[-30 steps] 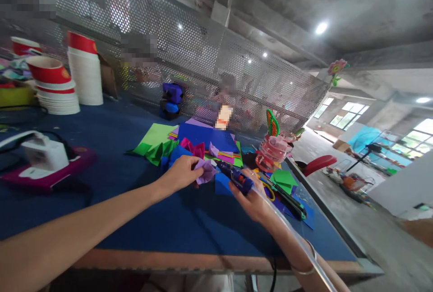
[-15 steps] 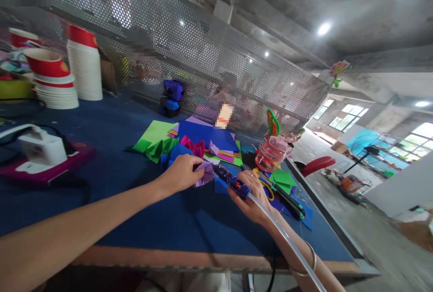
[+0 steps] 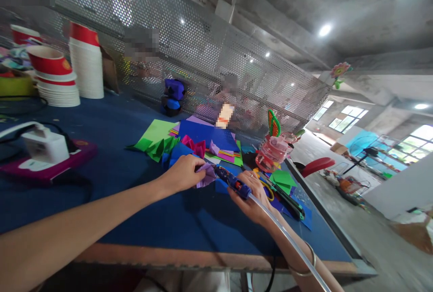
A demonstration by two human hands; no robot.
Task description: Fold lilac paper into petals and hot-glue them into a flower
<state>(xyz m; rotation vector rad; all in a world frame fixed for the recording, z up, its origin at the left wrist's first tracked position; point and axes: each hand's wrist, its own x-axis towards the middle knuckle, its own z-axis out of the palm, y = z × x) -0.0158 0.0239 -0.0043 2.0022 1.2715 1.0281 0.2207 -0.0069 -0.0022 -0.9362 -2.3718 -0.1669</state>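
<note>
Between its fingertips my left hand (image 3: 184,172) pinches a folded purple paper piece (image 3: 206,175). My right hand (image 3: 250,195) is wrapped round a dark blue glue gun (image 3: 233,181), a clear glue stick (image 3: 287,240) trailing from its rear. The gun's tip is at the right side of the purple paper; whether they touch is too small to tell. Just behind my left hand lie folded green paper (image 3: 162,148), folded magenta paper (image 3: 194,145) and blue paper (image 3: 177,152).
Sheets of coloured paper (image 3: 206,134) lie at mid-table. Stacked paper cups (image 3: 86,64) and a white plug on a purple power strip (image 3: 83,152) are at left. A pink jar (image 3: 269,154), a cutter (image 3: 287,202) and yellow-handled scissors (image 3: 269,190) are at right. Perforated metal panel (image 3: 189,44) behind.
Both hands keep their holds, with the glue gun still beside the purple paper. The view has shifted very slightly.
</note>
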